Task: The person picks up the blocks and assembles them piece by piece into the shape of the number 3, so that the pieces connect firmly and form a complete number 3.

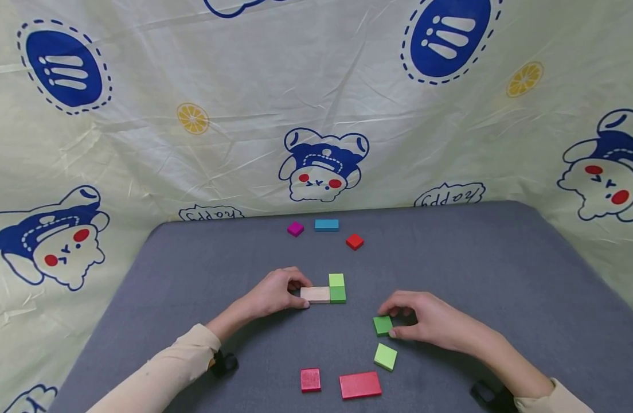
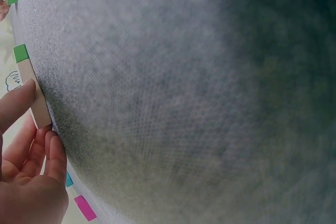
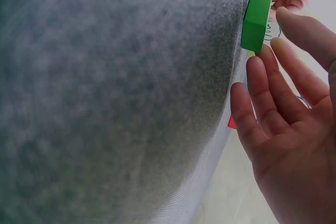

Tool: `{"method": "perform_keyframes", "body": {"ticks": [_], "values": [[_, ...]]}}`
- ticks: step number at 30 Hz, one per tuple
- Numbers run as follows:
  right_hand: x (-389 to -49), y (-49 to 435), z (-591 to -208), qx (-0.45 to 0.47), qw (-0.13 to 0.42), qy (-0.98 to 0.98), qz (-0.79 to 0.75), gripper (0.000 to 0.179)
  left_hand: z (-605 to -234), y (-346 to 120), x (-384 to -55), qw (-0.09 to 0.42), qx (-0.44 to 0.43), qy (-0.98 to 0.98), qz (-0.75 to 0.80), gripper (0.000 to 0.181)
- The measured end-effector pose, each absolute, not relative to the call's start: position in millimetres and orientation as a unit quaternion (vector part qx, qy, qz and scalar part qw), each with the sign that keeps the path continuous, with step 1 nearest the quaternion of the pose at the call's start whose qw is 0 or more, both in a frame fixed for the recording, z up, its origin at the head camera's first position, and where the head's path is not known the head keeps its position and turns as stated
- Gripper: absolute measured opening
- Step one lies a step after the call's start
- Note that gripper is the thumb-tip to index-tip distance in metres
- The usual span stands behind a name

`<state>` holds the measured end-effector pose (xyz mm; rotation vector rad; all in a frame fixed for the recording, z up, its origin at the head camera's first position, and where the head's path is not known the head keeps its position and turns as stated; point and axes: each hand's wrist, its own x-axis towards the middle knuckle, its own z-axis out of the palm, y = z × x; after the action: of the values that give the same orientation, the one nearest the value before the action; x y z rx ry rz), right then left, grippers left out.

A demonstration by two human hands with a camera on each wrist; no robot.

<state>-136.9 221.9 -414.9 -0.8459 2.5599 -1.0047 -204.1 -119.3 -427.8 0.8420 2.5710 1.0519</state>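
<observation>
My left hand [image 1: 277,293] grips the left end of a pale wooden block [image 1: 316,295], thumb along its near side. Against that block's right end sits a green block [image 1: 338,295], with a light green block [image 1: 336,280] directly behind it. My right hand [image 1: 425,320] hovers at another green block [image 1: 383,326] lying on the table, thumb and index fingertips right at its edges. In the right wrist view the fingers are loosely extended, and a gap shows between the thumb and this green block [image 3: 255,23]. A second light green block [image 1: 386,357] lies just nearer.
Near the front lie a pinkish-red square block [image 1: 310,380] and a larger red rectangular one [image 1: 360,385]. Toward the back are a magenta block [image 1: 296,229], a blue block [image 1: 327,225] and a red block [image 1: 355,241]. Grey cloth [image 1: 218,252] covers the table; a printed curtain [image 1: 244,160] hangs behind.
</observation>
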Motion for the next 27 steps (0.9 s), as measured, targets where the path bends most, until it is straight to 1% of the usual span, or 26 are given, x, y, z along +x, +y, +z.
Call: {"method": "perform_keyframes", "body": {"ticks": [9,16,27], "values": [[-139.1,221.5,-416.1,-0.311,0.131,0.882,-0.330,0.031,-428.0,-120.0,-204.3,0.114,0.287,0.881,0.357,0.025],[-140.8,219.3,-414.4,-0.299,0.132,0.894,-0.307,0.032,-428.2,-119.3,-204.3,0.117,0.286,0.880,0.361,0.026],[-142.3,213.6,-416.1,-0.284,0.113,0.907,-0.289,0.028,-427.8,-119.3,-204.5,0.117,0.286,0.877,0.367,0.025]]}}
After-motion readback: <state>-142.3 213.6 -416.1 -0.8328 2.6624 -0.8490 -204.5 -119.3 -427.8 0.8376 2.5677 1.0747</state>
